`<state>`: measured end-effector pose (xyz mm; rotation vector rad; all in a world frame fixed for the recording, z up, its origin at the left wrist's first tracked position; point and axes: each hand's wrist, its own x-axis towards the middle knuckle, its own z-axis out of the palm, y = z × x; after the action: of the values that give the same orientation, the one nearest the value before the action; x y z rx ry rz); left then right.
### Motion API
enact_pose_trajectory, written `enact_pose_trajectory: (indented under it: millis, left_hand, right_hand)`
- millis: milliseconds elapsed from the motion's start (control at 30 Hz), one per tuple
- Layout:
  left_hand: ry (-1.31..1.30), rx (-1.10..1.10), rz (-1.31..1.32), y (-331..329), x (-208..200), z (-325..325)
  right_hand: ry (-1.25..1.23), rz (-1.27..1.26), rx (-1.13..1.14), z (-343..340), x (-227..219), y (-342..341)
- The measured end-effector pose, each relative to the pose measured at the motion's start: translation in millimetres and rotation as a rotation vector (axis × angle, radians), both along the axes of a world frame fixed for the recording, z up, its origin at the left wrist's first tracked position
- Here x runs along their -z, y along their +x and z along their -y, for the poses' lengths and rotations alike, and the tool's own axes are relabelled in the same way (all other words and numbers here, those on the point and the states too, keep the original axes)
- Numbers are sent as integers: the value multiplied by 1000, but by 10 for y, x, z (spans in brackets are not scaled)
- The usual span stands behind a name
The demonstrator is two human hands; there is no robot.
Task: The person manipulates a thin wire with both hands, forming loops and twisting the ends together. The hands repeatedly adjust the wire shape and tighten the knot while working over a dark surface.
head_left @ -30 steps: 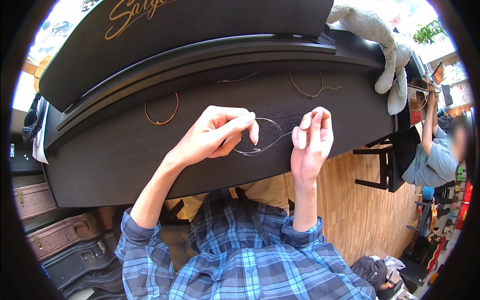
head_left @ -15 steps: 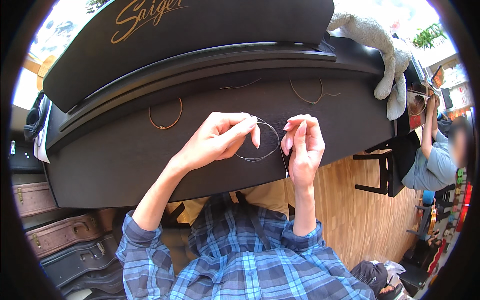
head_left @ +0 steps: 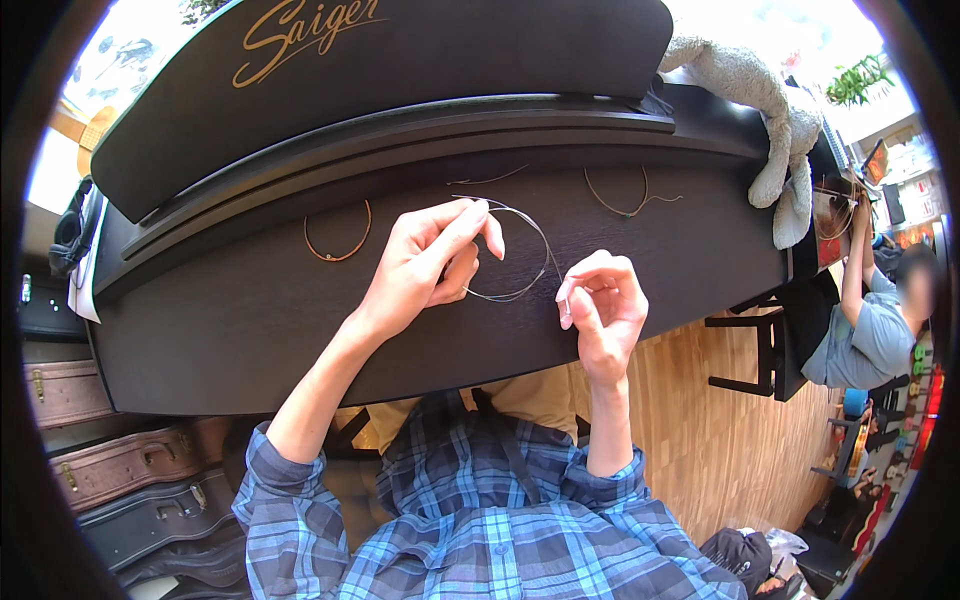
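Note:
A thin silvery instrument string [head_left: 547,247] is wound into a loose loop above the black piano lid [head_left: 230,320]. My left hand [head_left: 420,262] is closed, pinching the loop's upper left side between thumb and forefinger. At the loop's lower right, my right hand [head_left: 608,312] is closed too, its thumb and fingertips pinched on a loose end of the same string. Behind my hands three more strings lie on the lid: a copper-coloured coil [head_left: 337,259] at left, a short thin curved piece [head_left: 490,181] in the middle and a partly uncurled one [head_left: 628,214] at right.
A grey plush toy [head_left: 780,130] drapes over the piano's right end. Headphones [head_left: 70,235] hang at the far left, above stacked instrument cases [head_left: 125,465]. To the right stands a black bench [head_left: 755,345], with another person [head_left: 860,335] close by.
My left hand has shifted slightly left and away from me with the loop. My right fingers have come down and pinch the string's end, which hung beside the wrist before.

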<state>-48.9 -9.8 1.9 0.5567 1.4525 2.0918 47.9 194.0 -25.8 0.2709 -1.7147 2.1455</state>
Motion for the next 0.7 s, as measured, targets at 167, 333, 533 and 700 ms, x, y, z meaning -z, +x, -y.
enact_pose_trajectory:
  millis: [167, 333, 533, 700]
  left_hand:
    - [53, 10, 54, -4, -20, 3]
    - [42, 24, 56, -3, -4, -6]
    - [0, 12, 29, 10, 1, -21]
    - [-19, 17, 19, 30, -15, -29]
  right_hand:
    - [120, 18, 25, 18, -13, 4]
    - [-63, 29, 13, 40, -14, -26]
    - [-90, 3, -34, 32, -9, -27]
    - [103, 123, 28, 51, -50, 2]
